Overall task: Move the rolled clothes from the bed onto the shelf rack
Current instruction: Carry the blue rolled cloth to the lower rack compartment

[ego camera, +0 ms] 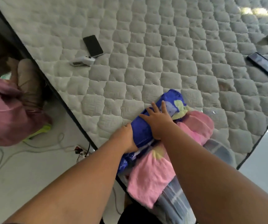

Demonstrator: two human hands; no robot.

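Near the corner of the bed [130, 38], the left hand [126, 138] cups the near end of the blue floral roll [143, 131] while the right hand [158, 122] lies flat and open on top. Lifted like that, I'd guess the roll could loosen or drag the pink rolled cloth [197, 126] beside it off the edge

Both forearms are bare from the bottom edge of the view to the wrists, with no sleeve, watch or bracelet on them. The left hand [126, 137] and right hand [156, 122] are ungloved and ringless.
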